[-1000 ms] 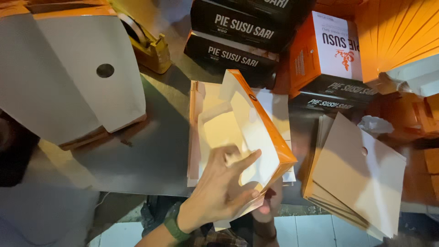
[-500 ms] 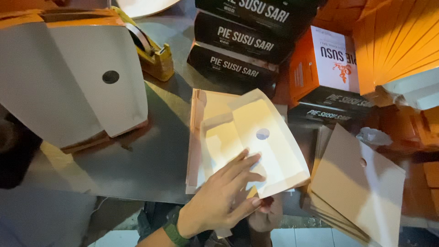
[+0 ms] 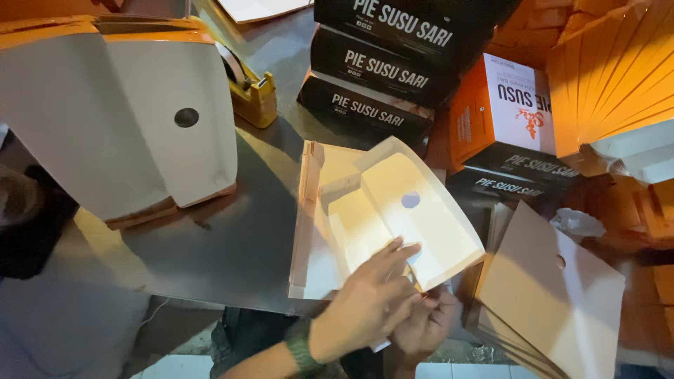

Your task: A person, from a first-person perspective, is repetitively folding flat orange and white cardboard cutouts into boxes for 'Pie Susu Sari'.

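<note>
— What are the hands doing?

— The left hand [image 3: 372, 298] lies flat, fingers spread, on a half-folded cardboard box [image 3: 382, 217], pressing its white inner flap at the near end. The right hand [image 3: 425, 323] sits just under that same end, fingers curled and pinching the flap's edge from below; part of it is hidden by the left hand.

— Where is the box?

— At the near edge of the metal table [image 3: 232, 245], its lower corner hanging over the edge toward the person. One flap has a round hole.

— And around it?

— To the right, off the table's near right corner, a stack of flat brown sheets [image 3: 554, 295], each with a small hole. Behind the box, toward the far edge, black cartons [image 3: 379, 63] piled up, with an orange and white carton [image 3: 502, 105] just beside them. At the left edge, a big pile of folded white boxes [image 3: 140, 119], and a yellow tape dispenser [image 3: 253, 95] near it.
</note>
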